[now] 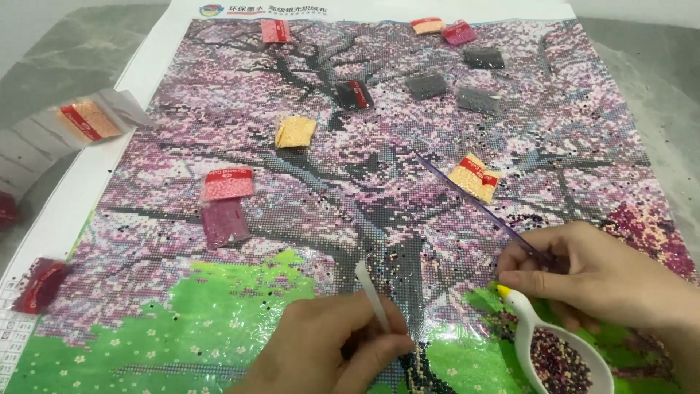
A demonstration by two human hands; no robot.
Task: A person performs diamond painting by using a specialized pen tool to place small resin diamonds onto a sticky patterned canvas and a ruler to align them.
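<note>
I see a diamond-painting canvas [364,182] of a pink blossom tree over green grass, spread across a grey tabletop [65,51] and covering most of it. My left hand [328,350] sits at the canvas's near edge, fingers curled shut around a white stick [370,292], gripping its lower end; the upper end tilts up and slightly left over the tree trunk. My right hand [590,277] is near the canvas's right edge, fingers pinched closed on a thin purple pen [474,201], which runs diagonally up-left across the canvas toward its middle. Just below the right hand, touching the canvas near its near right corner, lies a white bead tray [526,328] with a yellow-tipped spout, holding dark red and purple beads [558,361].

Small bead bags scattered on canvas: two yellow bags [295,133] mid-canvas, pink bag [228,182] and magenta bag [224,222] left of trunk, grey bags [426,85] toward the far right corner. An orange bag [87,120] lies off the canvas near the tabletop's left edge; dark red bag [42,284] at the canvas's left border.
</note>
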